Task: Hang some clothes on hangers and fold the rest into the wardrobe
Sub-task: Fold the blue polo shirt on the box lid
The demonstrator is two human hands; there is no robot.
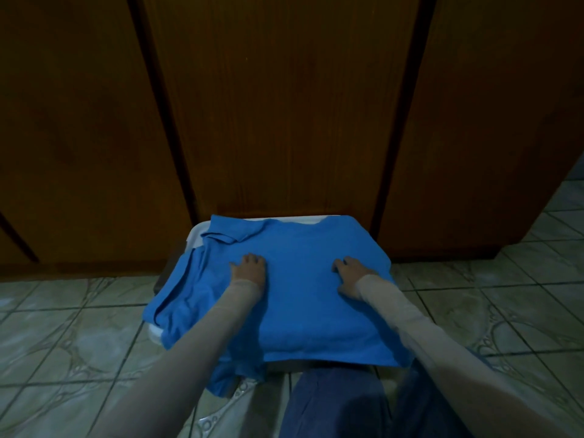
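**Blue shirt spread flat for folding; wardrobe shut**

Progress. One garment is in hand: a blue shirt (303, 279) lies spread on a low white stand (303, 220) on the tiled floor (79, 327), directly in front of the wooden wardrobe (284, 105). The wardrobe doors are closed. No hangers and no other clothes are visible in this view. In my judgement the work is at an early point of the folding step: the shirt is laid out and smoothed, one sleeve on the left side lies partly turned in over the body, and the main folds are not yet made. Placing it inside the wardrobe remains, as does any hanging.

Hands. The left hand (249, 270) rests palm down on the shirt, left of centre, with fingers spread and fairly straight, gripping nothing. The right hand (350, 273) rests on the cloth right of centre; its fingers look somewhat bent against the fabric, pressing rather than pinching, though the dim light leaves this uncertain.

Orientation. The collar (234, 235) points away from the person, toward the wardrobe; the hem lies nearest the person, hanging over the stand's near edge. The long axis runs from person to wardrobe. The shirt overhangs the stand on the left and near sides.
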